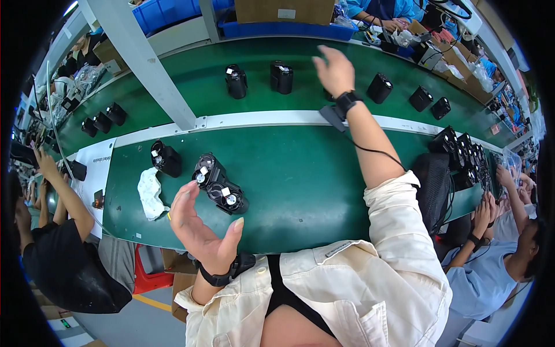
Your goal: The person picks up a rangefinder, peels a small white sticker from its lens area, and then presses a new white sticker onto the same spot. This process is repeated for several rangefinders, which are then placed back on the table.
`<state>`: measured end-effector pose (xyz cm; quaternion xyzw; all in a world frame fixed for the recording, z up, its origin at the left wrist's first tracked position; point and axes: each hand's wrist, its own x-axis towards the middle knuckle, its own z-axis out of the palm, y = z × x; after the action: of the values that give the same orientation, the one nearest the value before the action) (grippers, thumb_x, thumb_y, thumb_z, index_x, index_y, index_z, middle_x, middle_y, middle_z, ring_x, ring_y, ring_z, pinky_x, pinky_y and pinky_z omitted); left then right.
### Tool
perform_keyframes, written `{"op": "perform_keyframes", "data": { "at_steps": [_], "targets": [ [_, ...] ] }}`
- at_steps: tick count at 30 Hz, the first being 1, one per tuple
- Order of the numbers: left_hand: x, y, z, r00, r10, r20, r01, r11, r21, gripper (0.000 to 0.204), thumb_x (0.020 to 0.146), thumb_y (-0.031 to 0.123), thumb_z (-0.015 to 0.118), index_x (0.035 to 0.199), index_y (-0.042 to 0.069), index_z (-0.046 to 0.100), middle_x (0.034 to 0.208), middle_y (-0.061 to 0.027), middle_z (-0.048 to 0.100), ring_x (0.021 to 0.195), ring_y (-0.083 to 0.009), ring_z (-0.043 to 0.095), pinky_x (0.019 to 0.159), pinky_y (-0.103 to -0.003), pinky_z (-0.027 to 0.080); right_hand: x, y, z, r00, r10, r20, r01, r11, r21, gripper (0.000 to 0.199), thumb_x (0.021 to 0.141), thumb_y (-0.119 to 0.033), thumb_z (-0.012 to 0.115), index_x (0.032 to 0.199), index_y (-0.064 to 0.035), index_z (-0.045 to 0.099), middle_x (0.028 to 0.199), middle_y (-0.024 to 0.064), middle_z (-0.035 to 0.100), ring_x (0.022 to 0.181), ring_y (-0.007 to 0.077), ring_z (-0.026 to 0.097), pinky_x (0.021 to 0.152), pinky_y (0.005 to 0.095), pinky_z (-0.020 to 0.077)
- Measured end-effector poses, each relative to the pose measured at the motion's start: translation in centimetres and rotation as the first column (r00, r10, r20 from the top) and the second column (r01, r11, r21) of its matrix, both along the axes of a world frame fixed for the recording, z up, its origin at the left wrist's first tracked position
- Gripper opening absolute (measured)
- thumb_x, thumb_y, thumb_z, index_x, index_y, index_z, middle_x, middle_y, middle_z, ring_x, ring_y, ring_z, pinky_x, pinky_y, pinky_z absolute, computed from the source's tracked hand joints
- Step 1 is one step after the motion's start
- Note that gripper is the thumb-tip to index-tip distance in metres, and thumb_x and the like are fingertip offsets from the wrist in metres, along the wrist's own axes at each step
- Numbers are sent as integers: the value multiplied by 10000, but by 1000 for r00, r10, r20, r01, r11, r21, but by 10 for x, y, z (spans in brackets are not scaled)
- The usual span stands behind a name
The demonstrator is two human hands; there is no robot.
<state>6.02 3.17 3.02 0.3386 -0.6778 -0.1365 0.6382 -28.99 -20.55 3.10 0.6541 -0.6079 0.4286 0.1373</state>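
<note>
My left hand point(202, 234) is over the near green table with thumb and fingers apart and nothing between them. Just beyond its fingertips stand two black rounded devices point(211, 169) with pale round parts on top, side by side. Another black device point(166, 159) with a white label is farther left, beside a crumpled white cloth or bag point(151, 194). Over the far green belt point(315, 104) my right hand point(335, 72) reaches out, fingers stretched. No object shows in it. A small dark thing under its wrist is mostly hidden.
Several black devices point(281, 77) stand along the far belt. A white rail point(260, 120) divides belt and table; a grey post point(144, 63) rises at left. A black mesh bag point(433, 191) and clustered devices point(462, 153) lie right. Co-workers sit on both sides.
</note>
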Motion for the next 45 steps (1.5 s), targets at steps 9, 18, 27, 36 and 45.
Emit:
{"op": "perform_keyframes", "data": {
  "at_steps": [9,18,27,36,45],
  "targets": [
    [-13,7,4,949,-306,79,309,951,-17,817,705,201,787,1342,-38,334,1301,-225,454,1233,-345,469,1061,-437,359,41,-1,1,952,209,222,-296,808,510,759,734,-183,769,1380,-15,408,1156,212,625,1070,276,618,947,356,472],
    [-47,-17,22,802,-587,111,535,789,304,1059,590,183,890,1434,-25,287,1416,-218,382,1295,-327,424,1050,-417,368,88,180,92,113,831,544,-908,-136,396,820,668,5,748,1395,-13,370,1249,129,596,1104,264,582,974,346,436],
    [-54,6,10,794,-486,-364,607,645,464,918,593,74,871,1377,1,397,1296,-151,461,1155,-232,531,993,-312,401,77,215,107,324,941,97,-943,313,116,436,680,-219,822,1030,-9,670,946,106,619,844,267,590,749,356,470],
    [-48,12,17,938,-346,12,325,890,319,815,621,133,873,1297,14,433,1130,-98,556,988,-173,589,873,-295,478,91,222,101,395,918,31,-918,394,36,233,704,-137,796,877,-16,698,846,77,597,728,212,555,632,320,430],
    [-58,8,13,954,-265,139,217,933,289,799,606,63,859,1286,27,442,1124,-90,554,1002,-175,581,874,-290,470,93,232,99,463,789,405,-884,444,145,143,717,-45,769,832,7,702,753,83,633,663,190,593,584,280,449]
  ]
}}
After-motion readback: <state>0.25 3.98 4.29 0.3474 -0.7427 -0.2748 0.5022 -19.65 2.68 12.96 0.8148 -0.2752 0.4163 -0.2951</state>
